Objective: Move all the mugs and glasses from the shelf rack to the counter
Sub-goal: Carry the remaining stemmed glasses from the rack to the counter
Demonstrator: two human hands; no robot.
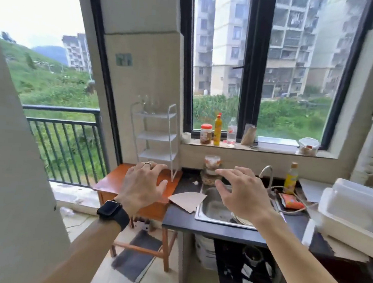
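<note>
Glasses (148, 104), seemingly two, top the rack (157, 136); both hands empty.

white rack (157, 136), glasses (148, 104) on top

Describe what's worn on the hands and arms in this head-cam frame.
Both forearms are bare, with no sleeves or gloves in view. The left hand has a plain band ring on one finger and a black smartwatch with a dark rectangular face and black strap on the wrist. The right hand wears nothing visible.
</note>
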